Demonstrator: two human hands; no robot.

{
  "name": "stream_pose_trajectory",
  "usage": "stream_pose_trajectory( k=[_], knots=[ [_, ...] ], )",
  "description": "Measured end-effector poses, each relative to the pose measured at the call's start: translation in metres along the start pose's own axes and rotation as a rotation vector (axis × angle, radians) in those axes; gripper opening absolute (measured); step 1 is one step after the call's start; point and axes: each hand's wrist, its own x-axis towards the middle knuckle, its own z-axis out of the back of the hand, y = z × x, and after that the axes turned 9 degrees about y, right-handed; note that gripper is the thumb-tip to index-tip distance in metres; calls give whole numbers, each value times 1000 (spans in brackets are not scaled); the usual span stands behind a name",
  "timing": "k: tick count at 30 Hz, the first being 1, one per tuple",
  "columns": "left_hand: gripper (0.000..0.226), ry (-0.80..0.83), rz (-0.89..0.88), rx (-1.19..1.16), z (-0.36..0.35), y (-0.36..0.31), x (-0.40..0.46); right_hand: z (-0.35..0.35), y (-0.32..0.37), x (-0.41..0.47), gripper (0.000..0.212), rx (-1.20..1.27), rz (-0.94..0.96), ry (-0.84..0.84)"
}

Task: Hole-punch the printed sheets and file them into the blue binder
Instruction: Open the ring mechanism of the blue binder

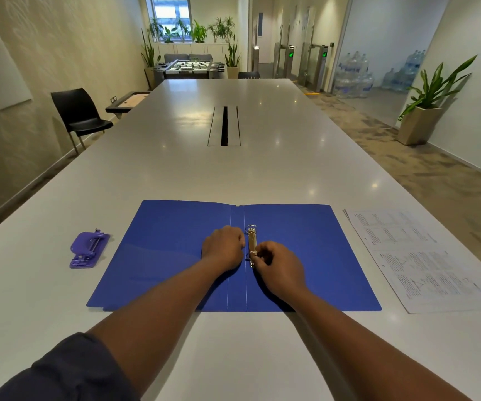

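**Opening the rings before any sheet is punched**

Long and white, the table (262, 175) runs down an office room toward potted plants and a foosball table at the far end. Near its close edge the blue binder (169, 256) lies open and flat, and everything else is placed around it: the purple hole punch (88, 249) just to its left, the printed sheets (424, 256) just to its right, neither touching it.

Both hands are at the ring mechanism (252, 241) beside the binder's spine. The left hand (224, 247) is curled into a loose fist against the mechanism's left side, apparently steadying it; whether it holds anything I cannot tell. The right hand (279, 270) has its grip pinched on the near ring or its tab.

Judging by this, the step in hand is opening the rings. Done well, it means pressing the binder flat with the left hand while the right pulls the ring halves apart evenly, fingers kept clear of the snap. The sheets appear unpunched, so most of the task remains.
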Motion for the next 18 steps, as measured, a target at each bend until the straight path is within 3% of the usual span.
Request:
stream_pose_trajectory(
  k=[6, 18],
  knots=[
    [24, -75, -49, 83, -10, 2, -11, 0, 0, 0, 10, 1, -7, 1],
    [18, -130, -59, -299, -14, 18, -12, 0, 2, -1, 11, -5, -12, -6]
  ],
)
